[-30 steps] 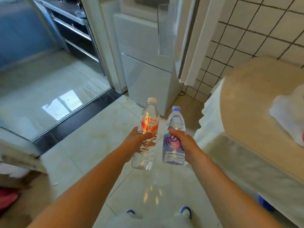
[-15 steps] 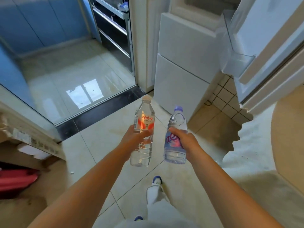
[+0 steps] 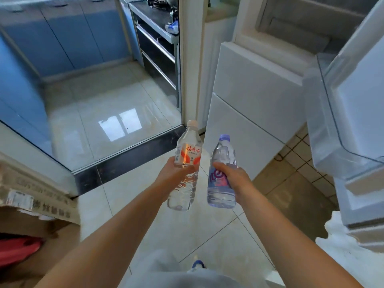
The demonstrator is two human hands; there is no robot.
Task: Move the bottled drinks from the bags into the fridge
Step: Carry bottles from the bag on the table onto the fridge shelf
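Observation:
My left hand [image 3: 173, 173] grips a clear water bottle with a red-and-white label and a pale cap [image 3: 185, 163], held upright in front of me. My right hand [image 3: 233, 178] grips a second bottle with a purple cap and a blue-pink label [image 3: 222, 175], just to the right of the first. The white fridge [image 3: 253, 100] stands ahead on the right. Its upper door [image 3: 353, 113] is swung open at the far right, with a clear door shelf [image 3: 318, 125] facing me. No bag is in view.
A cardboard box [image 3: 31, 204] with something red inside sits at the lower left. Beyond a dark threshold [image 3: 128, 154] lies a glossy kitchen floor with blue cabinets [image 3: 62, 38] and a steel counter [image 3: 155, 34]. My shoe [image 3: 198, 265] is on the tiled floor.
I have stepped closer to the fridge, which now looms larger with the open door at the right. Both hands keep the same hold on the bottles; the table has left view.

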